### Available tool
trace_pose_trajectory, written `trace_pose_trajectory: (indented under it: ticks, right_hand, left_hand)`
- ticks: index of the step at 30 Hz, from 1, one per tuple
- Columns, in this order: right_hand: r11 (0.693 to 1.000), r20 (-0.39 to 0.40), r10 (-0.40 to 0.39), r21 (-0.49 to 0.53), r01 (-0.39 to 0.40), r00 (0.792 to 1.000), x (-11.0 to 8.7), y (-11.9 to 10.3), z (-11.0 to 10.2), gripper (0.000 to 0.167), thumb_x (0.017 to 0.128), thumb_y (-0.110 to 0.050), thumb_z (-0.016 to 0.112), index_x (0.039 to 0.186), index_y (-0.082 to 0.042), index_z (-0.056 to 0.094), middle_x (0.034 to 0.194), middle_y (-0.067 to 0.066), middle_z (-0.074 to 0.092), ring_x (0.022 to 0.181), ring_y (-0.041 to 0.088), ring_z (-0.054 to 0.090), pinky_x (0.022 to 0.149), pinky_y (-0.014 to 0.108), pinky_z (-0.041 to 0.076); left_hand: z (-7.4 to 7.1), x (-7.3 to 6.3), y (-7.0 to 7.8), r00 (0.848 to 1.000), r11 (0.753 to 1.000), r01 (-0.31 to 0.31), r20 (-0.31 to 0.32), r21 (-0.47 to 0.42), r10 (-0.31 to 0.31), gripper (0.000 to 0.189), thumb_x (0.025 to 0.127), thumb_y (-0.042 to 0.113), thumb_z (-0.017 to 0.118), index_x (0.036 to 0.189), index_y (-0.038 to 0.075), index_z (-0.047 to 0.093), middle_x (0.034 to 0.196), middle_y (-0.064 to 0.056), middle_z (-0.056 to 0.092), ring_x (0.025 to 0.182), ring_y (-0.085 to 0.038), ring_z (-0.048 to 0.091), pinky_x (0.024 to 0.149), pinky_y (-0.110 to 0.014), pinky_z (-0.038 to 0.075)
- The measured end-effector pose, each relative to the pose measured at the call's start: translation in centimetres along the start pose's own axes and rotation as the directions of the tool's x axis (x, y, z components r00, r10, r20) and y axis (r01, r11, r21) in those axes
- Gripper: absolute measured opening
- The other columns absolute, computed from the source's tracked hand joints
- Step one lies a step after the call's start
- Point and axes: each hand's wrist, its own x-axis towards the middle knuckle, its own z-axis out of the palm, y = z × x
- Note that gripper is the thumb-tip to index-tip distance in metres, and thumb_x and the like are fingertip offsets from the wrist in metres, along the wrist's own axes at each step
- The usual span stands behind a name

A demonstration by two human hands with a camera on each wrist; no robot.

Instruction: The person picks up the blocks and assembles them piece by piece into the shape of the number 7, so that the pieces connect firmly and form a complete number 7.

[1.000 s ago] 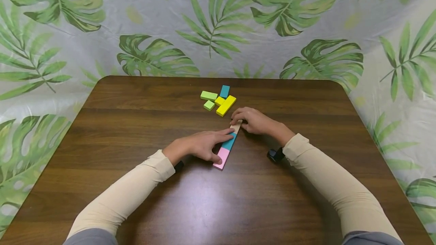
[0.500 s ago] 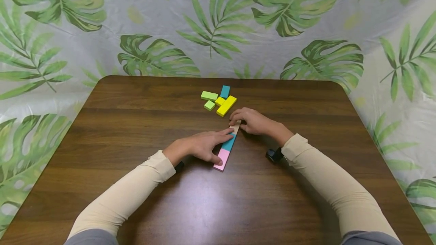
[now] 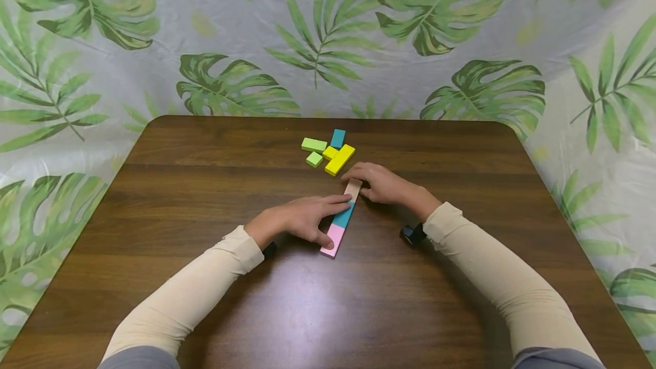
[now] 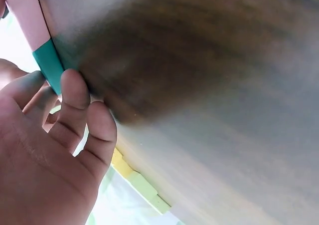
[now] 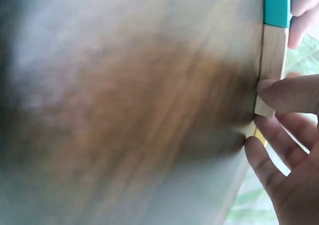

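A straight row of flat blocks lies on the table in the head view: a pink block (image 3: 334,239) at the near end, a teal block (image 3: 343,216) in the middle, a plain wooden block (image 3: 354,188) at the far end. My left hand (image 3: 306,218) lies along the row's left side, its thumb on the pink block and its fingertips around the teal block's far end. My right hand (image 3: 381,182) holds the wooden block's far end, the thumb against its right side, the other fingers beyond the end. The right wrist view shows that thumb (image 5: 286,94) on the wood.
Past the row lies a loose group: a long yellow block (image 3: 340,160), a small yellow block (image 3: 330,153), a second teal block (image 3: 337,138), a long green block (image 3: 314,144) and a small green block (image 3: 314,159). A leaf-print cloth (image 3: 328,33) hangs behind the brown table (image 3: 205,147).
My right hand has shifted slightly left at the far end, and more of the wooden block now shows. That end of the row has moved a little left. The left hand stays nearly still.
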Motion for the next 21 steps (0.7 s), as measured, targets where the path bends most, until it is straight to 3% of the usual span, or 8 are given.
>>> trace_pose_trajectory:
  ticks: [6,21]
  right_hand:
    - [1.0,-0.019,0.006,-0.023,-0.007,1.0,-0.1,0.18,0.02,0.033,0.09,-0.001,0.067,0.122,-0.007,0.07,0.123,0.01,0.067,0.116,0.029,0.061,0.103,0.048,0.049]
    - [1.0,-0.009,0.002,-0.017,-0.002,1.0,0.12,0.1,-0.12,0.031,0.09,0.001,0.065,0.119,-0.007,0.072,0.122,0.01,0.069,0.116,0.029,0.062,0.103,0.049,0.048]
  left_hand:
    - [0.23,-0.04,-0.09,1.0,1.0,0.009,0.001,-0.004,-0.009,0.09,0.088,0.046,0.07,0.16,0.029,0.019,0.168,0.016,0.006,0.152,-0.024,0.026,0.119,-0.051,0.029]
    - [-0.11,-0.01,0.03,1.0,0.999,0.011,0.025,-0.03,-0.01,0.093,0.088,0.044,0.07,0.161,0.025,0.014,0.169,0.01,0.0,0.154,-0.025,0.022,0.121,-0.048,0.027]
